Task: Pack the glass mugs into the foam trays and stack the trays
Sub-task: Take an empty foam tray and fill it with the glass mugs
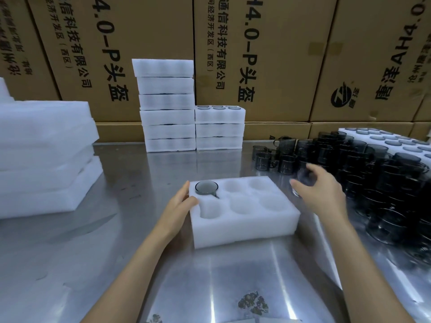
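Note:
A white foam tray [245, 227] with several round pockets lies on the steel table in front of me. One smoky glass mug [206, 187] sits in its far-left pocket; the other pockets are bare. My left hand [180, 201] rests against the tray's left edge, thumb on its top. My right hand [319, 194] hovers just right of the tray and grips a blurred glass mug [304, 177] between thumb and fingers. A large crowd of loose mugs [373, 173] stands at the right.
Two stacks of packed foam trays [168, 106] [219, 127] stand at the back centre against cardboard boxes [268, 54]. Foam slabs [44, 155] pile up at the left. Another foam tray of mugs [401, 143] lies at the far right.

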### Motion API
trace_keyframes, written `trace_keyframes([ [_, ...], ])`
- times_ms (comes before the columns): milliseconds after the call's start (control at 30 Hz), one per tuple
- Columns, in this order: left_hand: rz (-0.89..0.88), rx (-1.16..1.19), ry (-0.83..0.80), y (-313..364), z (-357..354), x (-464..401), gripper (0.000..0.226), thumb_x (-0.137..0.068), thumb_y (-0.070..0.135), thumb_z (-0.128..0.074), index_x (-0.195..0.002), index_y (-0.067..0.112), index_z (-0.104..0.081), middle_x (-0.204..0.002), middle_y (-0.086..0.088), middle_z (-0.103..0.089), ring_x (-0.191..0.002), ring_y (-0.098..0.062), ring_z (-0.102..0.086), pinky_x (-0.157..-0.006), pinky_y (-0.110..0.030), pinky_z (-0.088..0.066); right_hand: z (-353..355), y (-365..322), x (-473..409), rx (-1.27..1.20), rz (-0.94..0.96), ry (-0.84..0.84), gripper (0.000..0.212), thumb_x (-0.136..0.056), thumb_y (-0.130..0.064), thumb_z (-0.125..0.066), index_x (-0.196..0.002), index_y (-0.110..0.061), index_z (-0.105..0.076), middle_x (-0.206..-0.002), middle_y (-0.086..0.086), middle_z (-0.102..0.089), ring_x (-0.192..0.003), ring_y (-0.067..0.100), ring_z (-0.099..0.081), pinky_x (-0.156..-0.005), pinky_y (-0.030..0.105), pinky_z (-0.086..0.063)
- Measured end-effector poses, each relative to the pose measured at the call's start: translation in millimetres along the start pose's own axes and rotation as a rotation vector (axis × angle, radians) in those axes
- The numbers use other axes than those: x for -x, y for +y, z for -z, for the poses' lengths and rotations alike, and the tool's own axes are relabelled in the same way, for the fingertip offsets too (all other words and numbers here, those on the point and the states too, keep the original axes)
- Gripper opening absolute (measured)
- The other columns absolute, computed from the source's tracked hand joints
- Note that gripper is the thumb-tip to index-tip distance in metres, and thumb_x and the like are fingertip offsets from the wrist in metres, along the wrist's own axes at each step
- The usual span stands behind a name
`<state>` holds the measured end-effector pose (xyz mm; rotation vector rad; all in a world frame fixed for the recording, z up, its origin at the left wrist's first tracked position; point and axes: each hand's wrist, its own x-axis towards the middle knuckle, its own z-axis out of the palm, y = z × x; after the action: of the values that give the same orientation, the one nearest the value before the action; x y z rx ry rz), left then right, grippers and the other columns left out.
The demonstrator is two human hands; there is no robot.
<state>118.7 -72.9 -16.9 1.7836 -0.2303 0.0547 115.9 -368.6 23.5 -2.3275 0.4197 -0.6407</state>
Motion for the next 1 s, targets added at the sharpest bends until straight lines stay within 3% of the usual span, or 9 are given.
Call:
trace_keyframes([
  [67,-0.008,0.02,0.012,-1,-2,-1,0.046,-0.089,0.012,-0.047,-0.133,0.026,-0.049,-0.129,0.019,-0.059,-0.122,0.005,-0.049,-0.104,-0.018,-0.039,-1,-16,6,-0.2,0.212,0.075,0.058,-0.081,-0.039,-0.069,-0.135,-0.031,-0.049,-0.124,-0.005,-0.059,-0.111,0.016,-0.055,-0.084,0.028,-0.041],
  [133,-0.014,0.016,0.037,-1,-6,-3,0.046,-0.092,-0.002,-0.04,-0.105,0.041,-0.052,-0.091,0.043,-0.062,-0.089,0.027,-0.052,-0.073,0.003,-0.04,-7,-35,10,-0.345,0.33,-0.05,0.059,-0.079,-0.037,-0.073,-0.133,-0.03,-0.052,-0.116,-0.008,-0.061,-0.105,0.011,-0.058,-0.086,0.026,-0.045],
  [233,0.006,0.028,0.057,-5,-6,-5,0.045,-0.093,-0.001,-0.04,-0.104,0.043,-0.048,-0.087,0.047,-0.058,-0.082,0.032,-0.049,-0.064,0.005,-0.037,-25,-60,10,-0.296,0.399,-0.256,0.062,-0.077,-0.039,-0.074,-0.135,-0.03,-0.051,-0.121,-0.008,-0.06,-0.104,0.009,-0.057,-0.092,0.033,-0.048],
  [367,0.014,0.035,0.057,-9,-4,-8,0.048,-0.093,0.004,-0.042,-0.132,0.032,-0.047,-0.122,0.03,-0.056,-0.111,0.011,-0.051,-0.085,-0.007,-0.04,-49,-75,8,-0.151,0.402,-0.39,0.067,-0.078,-0.048,-0.07,-0.139,-0.034,-0.046,-0.128,-0.009,-0.057,-0.101,0.012,-0.059,-0.092,0.036,-0.049],
  [567,0.021,-0.01,0.05,-7,-5,-11,0.048,-0.092,-0.003,-0.04,-0.105,0.044,-0.044,-0.079,0.051,-0.054,-0.076,0.035,-0.046,-0.061,0.006,-0.036,-66,-73,6,0.015,0.441,-0.402,0.065,-0.084,-0.053,-0.061,-0.143,-0.036,-0.038,-0.135,-0.01,-0.05,-0.122,0.012,-0.047,-0.094,0.03,-0.039],
  [700,0.002,0.019,0.064,-10,-5,-13,0.054,-0.093,0.0,-0.042,-0.14,0.025,-0.035,-0.102,0.041,-0.046,-0.077,0.038,-0.042,-0.062,0.007,-0.035,-69,-73,4,0.093,0.475,-0.439,0.065,-0.087,-0.053,-0.056,-0.146,-0.035,-0.032,-0.14,-0.006,-0.044,-0.125,0.015,-0.045,-0.095,0.032,-0.039],
  [833,0.011,-0.021,0.036,-7,-2,-11,0.046,-0.091,0.007,-0.048,-0.123,0.04,-0.043,-0.104,0.039,-0.053,-0.085,0.032,-0.048,-0.066,0.005,-0.037,-72,-72,6,0.11,0.522,-0.464,0.065,-0.089,-0.052,-0.055,-0.146,-0.033,-0.031,-0.141,-0.006,-0.042,-0.126,0.016,-0.042,-0.094,0.031,-0.04],
  [900,0.015,-0.036,0.024,-3,0,-10,0.048,-0.085,0.018,-0.052,-0.125,0.043,-0.046,-0.122,0.035,-0.048,-0.103,0.025,-0.046,-0.082,0.0,-0.034,-69,-68,5,0.039,0.485,-0.474,0.066,-0.087,-0.054,-0.056,-0.145,-0.034,-0.032,-0.138,-0.009,-0.045,-0.121,0.013,-0.045,-0.089,0.028,-0.038],
  [1000,0.03,-0.036,0.052,1,1,-11,0.07,-0.084,0.025,-0.055,-0.148,0.024,-0.027,-0.144,0.021,-0.029,-0.126,0.008,-0.027,-0.098,-0.016,-0.023,-66,-64,6,0.027,0.457,-0.44,0.066,-0.087,-0.056,-0.056,-0.145,-0.032,-0.034,-0.134,-0.009,-0.05,-0.119,0.014,-0.047,-0.083,0.027,-0.034],
])
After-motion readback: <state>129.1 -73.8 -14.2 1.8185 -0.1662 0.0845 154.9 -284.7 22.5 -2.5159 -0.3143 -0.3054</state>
